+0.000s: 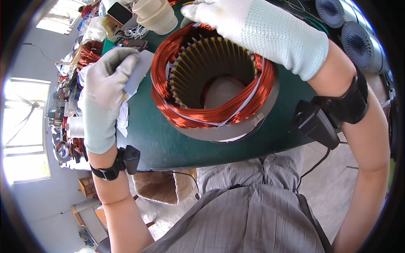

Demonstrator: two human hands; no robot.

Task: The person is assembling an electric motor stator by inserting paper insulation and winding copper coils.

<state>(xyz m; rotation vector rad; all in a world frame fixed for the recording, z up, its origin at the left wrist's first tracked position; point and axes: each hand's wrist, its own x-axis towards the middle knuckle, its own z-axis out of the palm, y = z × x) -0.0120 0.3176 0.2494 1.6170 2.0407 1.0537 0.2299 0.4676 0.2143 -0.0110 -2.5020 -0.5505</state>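
Note:
A motor stator [184,128] stands on the green table, its open bore facing up. Red copper winding [162,90] rings its top, and yellow slot liners [249,57] line the bore. A white lacing cord [249,97] crosses the near part of the winding. My left hand [103,80], in a white glove, is raised left of the stator with thumb and fingers pinched together; what they hold, if anything, is unclear. Beside those fingertips is a pale sheet [141,71]. My gloved right hand [223,19] reaches over the stator's far side, fingers drawn together, their grip partly hidden.
Cream plastic cups [158,17] stand at the table's back, near a phone [120,13]. Copper wire bundles [90,55] and a white spool [75,126] crowd the left. More stators [358,44] lie at far right. Below the table's near edge is an open sack [156,187].

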